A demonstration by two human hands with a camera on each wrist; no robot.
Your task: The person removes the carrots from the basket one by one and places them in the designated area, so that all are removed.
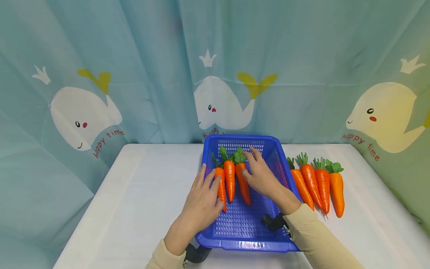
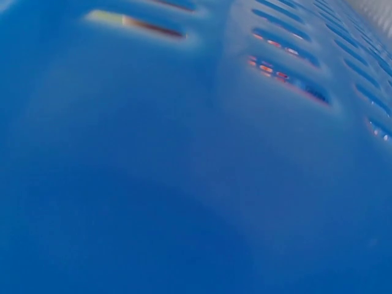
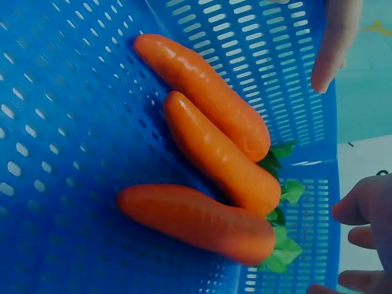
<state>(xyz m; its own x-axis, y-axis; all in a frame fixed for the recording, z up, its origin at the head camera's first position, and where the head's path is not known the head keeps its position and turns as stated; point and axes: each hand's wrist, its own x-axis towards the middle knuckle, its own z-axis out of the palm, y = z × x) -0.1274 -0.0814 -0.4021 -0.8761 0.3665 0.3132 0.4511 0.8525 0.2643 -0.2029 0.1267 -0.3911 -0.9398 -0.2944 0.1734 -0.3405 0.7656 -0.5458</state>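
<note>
Carrots point(image 1: 230, 181) glossy, smooth, seemingly plastic; basket point(image 1: 242, 226) shiny plastic; curtain point(image 1: 151, 56) creased cloth.

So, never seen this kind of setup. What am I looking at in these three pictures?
No machine: a person's bare left hand and right hand. On the white table stands a blue basket holding three carrots; four more carrots lie to its right. The wide picture looks down from the head; the others come from the wrists: left shows blurred blue plastic, likely the basket; right, its three carrots close up. Both hands are over the basket, fingers spread; neither appears to grip anything.
</note>
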